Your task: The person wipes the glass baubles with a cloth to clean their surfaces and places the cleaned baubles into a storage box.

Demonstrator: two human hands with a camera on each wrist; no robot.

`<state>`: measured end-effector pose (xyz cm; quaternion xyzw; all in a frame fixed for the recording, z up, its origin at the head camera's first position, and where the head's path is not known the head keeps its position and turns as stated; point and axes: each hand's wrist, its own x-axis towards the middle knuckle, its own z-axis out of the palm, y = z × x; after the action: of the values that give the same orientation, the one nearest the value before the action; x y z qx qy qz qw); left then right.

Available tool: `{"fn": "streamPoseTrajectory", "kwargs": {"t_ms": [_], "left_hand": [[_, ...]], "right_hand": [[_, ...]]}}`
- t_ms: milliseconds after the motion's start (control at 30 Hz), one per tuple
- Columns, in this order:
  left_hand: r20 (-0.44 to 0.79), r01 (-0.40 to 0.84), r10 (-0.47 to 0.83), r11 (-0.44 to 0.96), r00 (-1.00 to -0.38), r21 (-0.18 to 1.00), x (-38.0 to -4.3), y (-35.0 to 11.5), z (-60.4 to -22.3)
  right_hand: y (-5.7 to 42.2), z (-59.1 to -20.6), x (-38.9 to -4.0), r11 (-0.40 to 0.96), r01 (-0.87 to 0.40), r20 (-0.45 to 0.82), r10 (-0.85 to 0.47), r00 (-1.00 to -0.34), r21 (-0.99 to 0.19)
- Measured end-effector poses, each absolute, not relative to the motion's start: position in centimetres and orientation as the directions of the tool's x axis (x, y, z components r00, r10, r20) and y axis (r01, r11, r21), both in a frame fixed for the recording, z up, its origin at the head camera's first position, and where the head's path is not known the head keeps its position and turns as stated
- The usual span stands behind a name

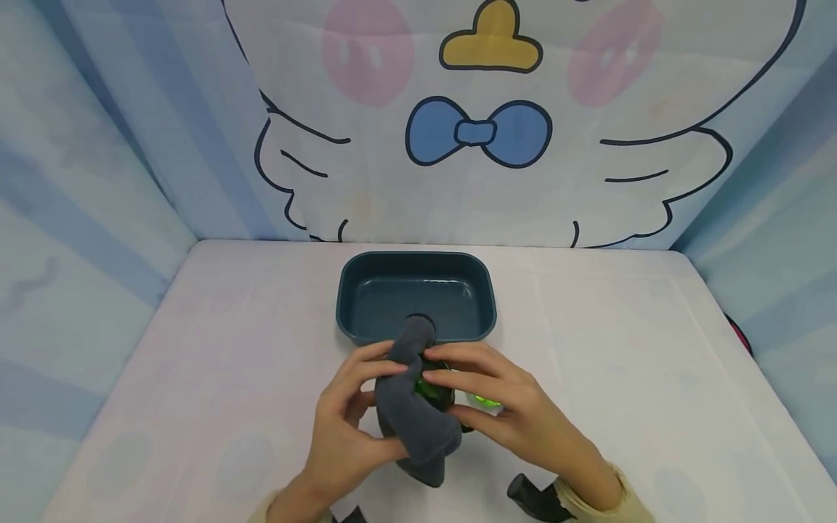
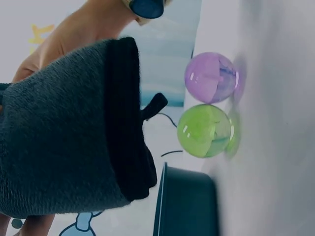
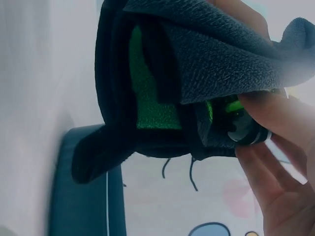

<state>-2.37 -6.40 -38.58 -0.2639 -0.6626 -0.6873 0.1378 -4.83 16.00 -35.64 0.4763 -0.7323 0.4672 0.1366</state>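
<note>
A dark grey cloth [image 1: 418,418] with a black border and a hanging loop is bunched up over the table. My left hand [image 1: 346,421] grips it from the left, thumb near the lower end and fingers higher up. From the other side, my right hand [image 1: 516,399] pinches a shiny, rounded, see-through green object [image 1: 434,392], which lies against the cloth. Folds of cloth hide part of this object, so its full shape cannot be told. In the right wrist view, green shows inside the cloth's fold [image 3: 157,108].
A dark teal rectangular tray [image 1: 415,258] sits just beyond the hands. In the left wrist view, a purple see-through ball [image 2: 211,77] and a lime-green one [image 2: 204,130] rest side by side on the table. Printed fabric [image 1: 477,196] walls the table in.
</note>
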Motion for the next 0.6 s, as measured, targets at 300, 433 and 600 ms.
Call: {"fn": "streamPoseTrajectory", "kwargs": {"t_ms": [300, 433, 600], "left_hand": [[0.573, 0.579, 0.192, -0.029, -0.797, 0.815, -2.34, -6.6, -38.59], [0.582, 0.587, 0.187, -0.034, -0.791, 0.809, -2.35, -6.5, -38.63], [0.6, 0.602, 0.165, -0.041, -0.783, 0.797, -2.52, -6.53, -38.72]], "right_hand": [[16.03, -35.6, -4.35, 0.2, -0.637, 0.476, -0.511, -0.716, -0.744], [15.91, -35.7, -4.32, 0.195, -0.588, 0.436, -0.499, -0.749, -0.785], [15.84, -35.54, -4.31, 0.209, -0.565, 0.406, -0.507, -0.76, -0.798]]}}
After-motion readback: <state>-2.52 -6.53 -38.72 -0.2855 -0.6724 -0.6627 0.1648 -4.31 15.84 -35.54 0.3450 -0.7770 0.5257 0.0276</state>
